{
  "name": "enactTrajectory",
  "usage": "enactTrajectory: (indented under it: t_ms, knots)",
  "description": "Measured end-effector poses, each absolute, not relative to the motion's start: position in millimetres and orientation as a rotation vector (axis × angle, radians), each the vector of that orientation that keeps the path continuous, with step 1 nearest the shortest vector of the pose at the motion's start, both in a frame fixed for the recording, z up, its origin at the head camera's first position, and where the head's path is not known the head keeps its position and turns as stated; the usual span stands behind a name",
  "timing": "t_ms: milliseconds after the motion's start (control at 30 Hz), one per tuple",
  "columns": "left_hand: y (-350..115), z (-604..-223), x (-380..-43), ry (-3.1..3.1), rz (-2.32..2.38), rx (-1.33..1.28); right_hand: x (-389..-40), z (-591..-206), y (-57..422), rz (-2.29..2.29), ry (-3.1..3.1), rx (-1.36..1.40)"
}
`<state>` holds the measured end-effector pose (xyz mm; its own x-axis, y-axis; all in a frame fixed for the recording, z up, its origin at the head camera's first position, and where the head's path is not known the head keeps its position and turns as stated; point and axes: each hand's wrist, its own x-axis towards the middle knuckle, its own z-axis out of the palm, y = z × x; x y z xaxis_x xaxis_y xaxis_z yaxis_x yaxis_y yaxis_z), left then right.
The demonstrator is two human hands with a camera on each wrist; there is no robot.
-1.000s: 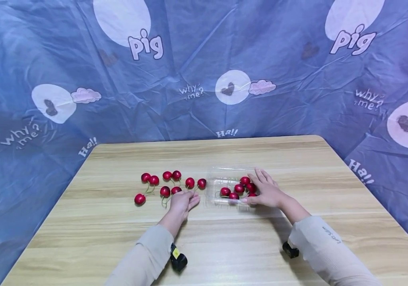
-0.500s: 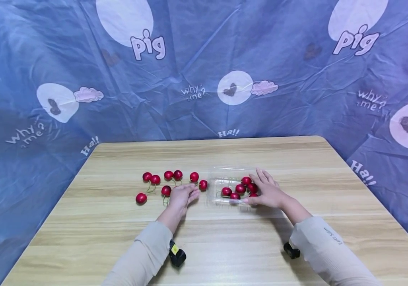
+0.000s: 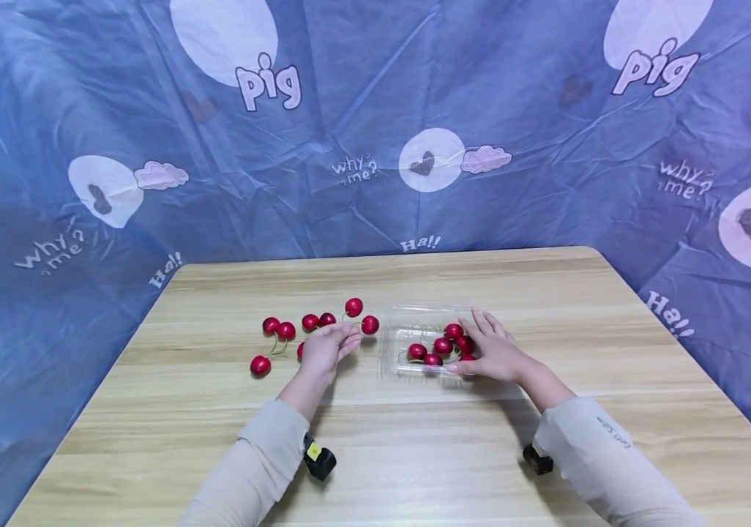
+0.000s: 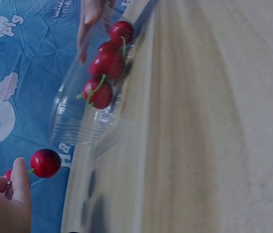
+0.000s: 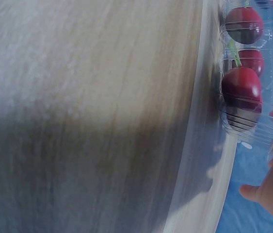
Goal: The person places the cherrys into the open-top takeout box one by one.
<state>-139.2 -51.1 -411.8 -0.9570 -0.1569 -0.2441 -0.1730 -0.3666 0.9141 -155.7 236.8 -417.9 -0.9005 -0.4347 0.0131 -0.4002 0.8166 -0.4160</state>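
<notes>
My left hand point(image 3: 324, 350) pinches a pair of red cherries point(image 3: 370, 325) by their green stems, raised off the table. In the left wrist view one of the pair, a cherry point(image 4: 45, 163), hangs just past the fingertips point(image 4: 21, 179), its mate partly hidden behind them. To the right stands a clear plastic box point(image 3: 394, 366) with several cherries point(image 3: 443, 346) inside. My right hand point(image 3: 495, 353) grips the right end of this box, thumb on the near side and fingers toward the far side. The right wrist view shows the cherries point(image 5: 243, 90) through the box wall.
Several more cherries lie left of the left hand, among them a pair point(image 3: 285, 331) joined by stems and a cherry point(image 3: 260, 366) nearer me. The left hand partly covers others. A blue printed cloth point(image 3: 349, 212) hangs behind the wooden table point(image 3: 415, 454).
The left hand has lifted and moved a little away from me with its pair of cherries, which now rise above the table. The right hand and the box have stayed in place.
</notes>
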Motion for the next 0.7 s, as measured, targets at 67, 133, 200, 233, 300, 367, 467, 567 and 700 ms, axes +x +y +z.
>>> enactTrajectory:
  t_ms: [67,133,200,233,300,367,467,567,700]
  knots:
    - [-52,-408,-140,1.767,2.558,-0.447,-156,-418,237,-0.636,2.914,-0.668]
    - [-53,-404,-140,1.768,2.568,-0.429,-156,-418,237,-0.632,2.913,-0.665]
    - [-53,-401,-139,1.762,2.577,-0.401,-156,-418,237,-0.637,2.908,-0.662]
    - [-53,-398,-138,1.765,2.579,-0.384,-156,-418,237,-0.637,2.907,-0.662]
    - [-52,-394,-137,1.767,2.582,-0.359,-156,-418,238,-0.642,2.906,-0.661]
    - [-51,-391,-135,1.767,2.581,-0.332,-156,-418,238,-0.643,2.905,-0.661]
    - [-49,-387,-133,1.789,2.558,-0.298,-155,-418,239,-0.638,2.906,-0.665]
    - [-47,-384,-131,1.813,2.521,-0.258,-154,-418,240,-0.636,2.904,-0.670]
    - [-43,-382,-130,1.824,2.475,-0.200,-152,-417,241,-0.640,2.902,-0.668]
